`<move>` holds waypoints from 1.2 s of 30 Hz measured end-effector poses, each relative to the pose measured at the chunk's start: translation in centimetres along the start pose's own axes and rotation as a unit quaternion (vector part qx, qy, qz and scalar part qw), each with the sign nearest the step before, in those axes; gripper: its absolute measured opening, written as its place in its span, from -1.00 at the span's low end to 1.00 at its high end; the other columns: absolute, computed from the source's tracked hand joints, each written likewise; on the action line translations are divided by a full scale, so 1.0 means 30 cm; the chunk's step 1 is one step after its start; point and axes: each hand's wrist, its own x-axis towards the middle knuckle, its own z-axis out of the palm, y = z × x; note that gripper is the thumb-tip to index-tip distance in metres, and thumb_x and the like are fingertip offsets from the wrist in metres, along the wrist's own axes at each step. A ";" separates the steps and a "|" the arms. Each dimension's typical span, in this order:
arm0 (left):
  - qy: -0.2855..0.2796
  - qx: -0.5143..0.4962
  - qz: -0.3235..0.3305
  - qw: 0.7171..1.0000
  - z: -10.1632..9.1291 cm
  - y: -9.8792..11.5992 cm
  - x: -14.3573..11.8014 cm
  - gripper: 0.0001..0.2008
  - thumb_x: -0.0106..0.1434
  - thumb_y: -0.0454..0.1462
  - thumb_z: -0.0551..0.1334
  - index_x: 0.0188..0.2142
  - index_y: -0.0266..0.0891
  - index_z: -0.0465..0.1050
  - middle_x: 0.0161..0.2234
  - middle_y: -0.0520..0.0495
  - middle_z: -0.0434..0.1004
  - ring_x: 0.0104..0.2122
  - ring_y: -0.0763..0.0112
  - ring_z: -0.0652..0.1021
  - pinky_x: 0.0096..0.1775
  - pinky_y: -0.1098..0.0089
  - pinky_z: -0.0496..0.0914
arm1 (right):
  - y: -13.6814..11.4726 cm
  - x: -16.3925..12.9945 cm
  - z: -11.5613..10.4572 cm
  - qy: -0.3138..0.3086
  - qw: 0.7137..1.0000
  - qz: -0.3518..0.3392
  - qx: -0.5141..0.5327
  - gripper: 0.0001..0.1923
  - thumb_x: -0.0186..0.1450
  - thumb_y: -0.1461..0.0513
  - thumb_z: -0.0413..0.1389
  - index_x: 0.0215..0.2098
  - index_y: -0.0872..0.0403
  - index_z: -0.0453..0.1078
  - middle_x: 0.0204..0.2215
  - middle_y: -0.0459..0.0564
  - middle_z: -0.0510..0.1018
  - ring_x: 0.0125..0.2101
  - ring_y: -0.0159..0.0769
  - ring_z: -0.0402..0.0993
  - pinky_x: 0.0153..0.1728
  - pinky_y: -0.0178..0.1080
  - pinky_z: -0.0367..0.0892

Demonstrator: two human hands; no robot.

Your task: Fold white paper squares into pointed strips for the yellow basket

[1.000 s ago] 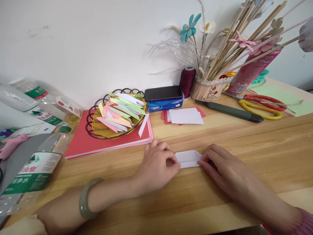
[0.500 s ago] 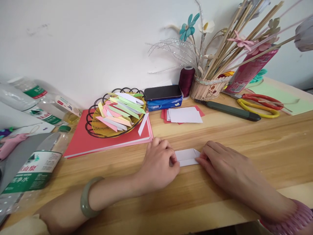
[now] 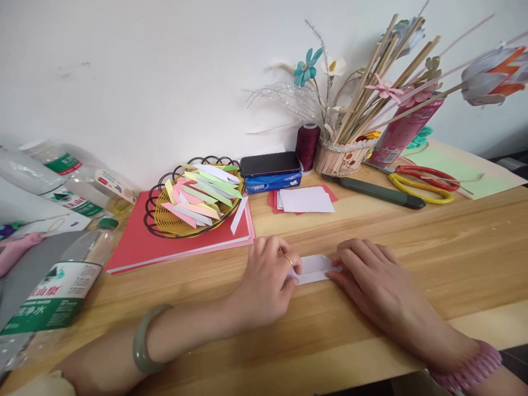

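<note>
A small strip of white paper [image 3: 311,268] lies on the wooden table between my two hands, with a lengthwise crease and a folded corner at its right end. My left hand [image 3: 270,278] pinches the left end between thumb and fingers; a ring and a green bangle show on that arm. At the right end, my right hand [image 3: 367,275] has its thumb and fingertips closed on the folded corner. Beyond them, a yellow wire basket [image 3: 193,214] holds many folded coloured paper strips, and one white folded strip [image 3: 239,215] leans at its edge.
The basket stands on red paper sheets [image 3: 127,247]. Behind my hands lie a stack of white and red paper slips [image 3: 309,199], a phone [image 3: 270,164] on a blue packet, a dark green cutter [image 3: 379,192] and scissors [image 3: 424,184]. Plastic bottles [image 3: 61,286] lie at left.
My left fingers have shifted their hold on the paper's left end, with the thumb drawn back a little. The view has turned slightly to the right.
</note>
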 end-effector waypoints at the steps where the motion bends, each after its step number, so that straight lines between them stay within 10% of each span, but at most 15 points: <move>1: 0.001 0.012 0.030 0.999 0.002 0.000 -0.002 -0.83 0.14 -0.45 0.13 -0.30 -0.18 0.34 -0.20 -0.05 0.29 -0.16 0.25 0.25 -0.15 0.20 0.18 | -0.008 -0.001 -0.006 0.007 0.999 -0.041 -0.006 -0.80 0.34 0.26 -0.15 -0.30 0.08 0.30 -0.35 0.06 0.43 -0.34 -0.19 0.33 -0.30 -0.10 0.24; 5: 0.014 0.086 0.144 0.986 0.013 -0.004 -0.012 -0.76 0.24 -0.44 0.09 -0.19 -0.11 0.40 -0.26 0.02 0.45 -0.19 0.28 0.30 -0.22 0.21 0.09 | -0.047 -0.026 -0.024 0.016 0.986 -0.167 -0.026 -0.65 0.29 0.42 -0.21 -0.08 0.15 0.30 -0.26 0.10 0.51 -0.23 -0.17 0.40 -0.21 -0.11 0.31; 19: 0.122 0.280 0.274 0.912 0.030 -0.015 -0.049 -0.89 0.27 -0.35 0.17 -0.21 -0.27 0.44 -0.21 -0.02 0.48 -0.10 0.34 0.31 -0.14 0.30 0.12 | -0.049 -0.108 -0.002 0.020 0.986 -0.129 -0.108 -0.60 0.19 0.44 -0.11 -0.01 0.26 0.28 -0.14 0.19 0.49 -0.15 -0.09 0.38 -0.23 -0.08 0.36; 36: 0.026 0.322 0.294 0.900 -0.045 -0.032 -0.060 -0.83 0.30 -0.40 0.08 -0.27 -0.32 0.45 -0.30 -0.01 0.47 -0.10 0.31 0.33 -0.18 0.22 0.16 | 0.056 -0.154 -0.022 -0.024 0.992 -0.120 0.011 -0.54 0.32 0.33 -0.15 0.19 0.10 0.10 0.04 0.10 0.39 0.04 -0.17 0.27 -0.07 -0.06 0.34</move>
